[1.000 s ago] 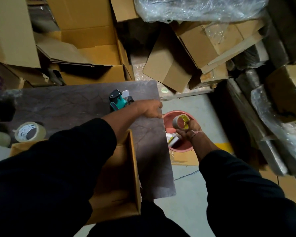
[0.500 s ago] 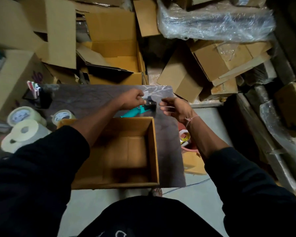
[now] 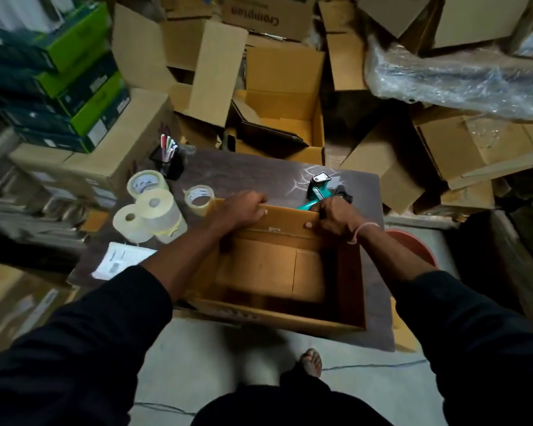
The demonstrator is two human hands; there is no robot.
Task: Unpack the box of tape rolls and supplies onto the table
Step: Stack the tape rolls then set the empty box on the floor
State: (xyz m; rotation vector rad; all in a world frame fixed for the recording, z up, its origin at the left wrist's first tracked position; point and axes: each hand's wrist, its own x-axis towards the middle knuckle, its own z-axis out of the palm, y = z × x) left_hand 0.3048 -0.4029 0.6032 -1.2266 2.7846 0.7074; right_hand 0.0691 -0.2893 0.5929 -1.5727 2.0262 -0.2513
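Observation:
An open cardboard box (image 3: 277, 315) stands on the dark table (image 3: 246, 172), and no items show inside it. My left hand (image 3: 240, 209) grips the far rim of the box on the left. On the right, my right hand (image 3: 333, 218) curls over the same far rim. Just behind that hand lies a teal tape dispenser (image 3: 319, 190). Left of the box sit clear tape rolls (image 3: 199, 198), one more (image 3: 145, 182) further back, and two white rolls (image 3: 148, 218). A white paper sheet (image 3: 120, 262) lies at the table's left front.
A black pen holder (image 3: 170, 162) stands at the table's back left. Open and flattened cardboard boxes (image 3: 285, 96) are piled behind. Green boxes (image 3: 74, 78) are stacked at the left. A red bucket (image 3: 413, 244) sits on the floor right of the table. My foot (image 3: 311, 361) is below.
My right hand left the bucket and came over the table. Both hands moved from the tape dispenser onto the box's far rim, which they now grip.

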